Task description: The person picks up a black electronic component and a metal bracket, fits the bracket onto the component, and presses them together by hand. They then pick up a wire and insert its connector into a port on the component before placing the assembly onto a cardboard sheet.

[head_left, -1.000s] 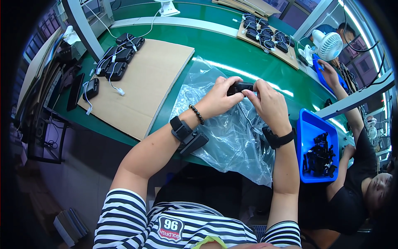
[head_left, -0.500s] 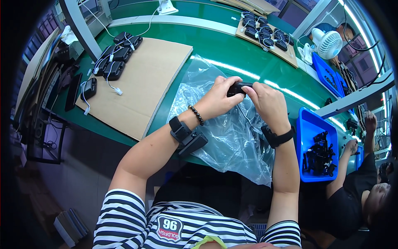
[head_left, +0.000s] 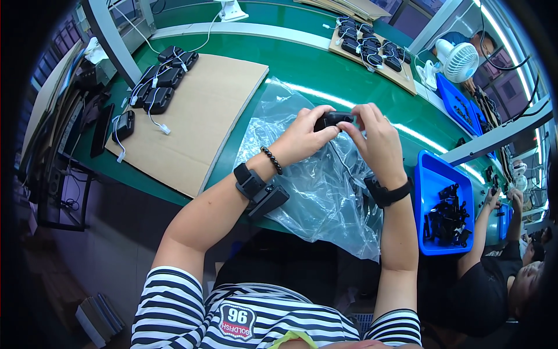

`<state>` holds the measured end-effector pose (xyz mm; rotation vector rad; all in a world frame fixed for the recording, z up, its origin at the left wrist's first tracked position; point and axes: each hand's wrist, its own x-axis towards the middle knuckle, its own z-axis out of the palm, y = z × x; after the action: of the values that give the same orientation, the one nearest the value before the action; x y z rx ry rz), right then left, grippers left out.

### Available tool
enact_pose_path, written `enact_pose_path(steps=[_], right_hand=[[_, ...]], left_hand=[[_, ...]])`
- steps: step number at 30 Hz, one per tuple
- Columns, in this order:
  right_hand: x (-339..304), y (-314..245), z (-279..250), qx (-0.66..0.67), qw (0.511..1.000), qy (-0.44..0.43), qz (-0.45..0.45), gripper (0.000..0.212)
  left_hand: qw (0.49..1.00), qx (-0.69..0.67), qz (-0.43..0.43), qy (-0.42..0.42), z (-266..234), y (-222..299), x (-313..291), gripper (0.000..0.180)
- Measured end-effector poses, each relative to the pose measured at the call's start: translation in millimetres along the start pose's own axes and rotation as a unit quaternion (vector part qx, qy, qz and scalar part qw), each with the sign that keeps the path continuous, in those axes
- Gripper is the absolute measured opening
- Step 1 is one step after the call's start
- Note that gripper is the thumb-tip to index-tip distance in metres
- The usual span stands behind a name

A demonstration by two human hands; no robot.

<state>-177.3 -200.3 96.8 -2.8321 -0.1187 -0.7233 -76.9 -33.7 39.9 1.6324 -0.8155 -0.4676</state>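
Note:
A small black plastic device [head_left: 337, 118] with a rounded body is held up over a clear plastic bag [head_left: 302, 180]. My left hand [head_left: 308, 135] grips its left end between thumb and fingers. At the device's right end, my right hand [head_left: 375, 136] has its thumb against the lower edge and its fingers curled round the tip. Below the device hangs a thin dark cable [head_left: 343, 163] that runs down over the bag toward my right wrist. What lies under my fingertips is hidden.
Several black devices with white cables [head_left: 168, 77] sit on a cardboard sheet [head_left: 197, 128] at left. More lie on a far board [head_left: 404, 81]. A blue tray [head_left: 427, 174] of black parts stands at right, near a co-worker's arms [head_left: 483, 224]. A white fan [head_left: 459, 61] stands beyond.
My right fingers have lifted and shifted from the device's top, so more of its face shows. My left hand keeps its hold. The co-worker's hands at right have moved.

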Motion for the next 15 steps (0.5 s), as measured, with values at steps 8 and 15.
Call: enact_pose_path(steps=[8, 15], right_hand=[[1, 9, -3, 0.090, 0.995, -0.010, -0.040, 0.019], [5, 7, -9, 0.040, 0.993, 0.062, -0.096, 0.018]], left_hand=[[0.996, -0.083, -0.026, -0.008, 0, 7, -2, 0.058], [0.993, -0.084, -0.073, -0.039, -3, 16, -3, 0.059]])
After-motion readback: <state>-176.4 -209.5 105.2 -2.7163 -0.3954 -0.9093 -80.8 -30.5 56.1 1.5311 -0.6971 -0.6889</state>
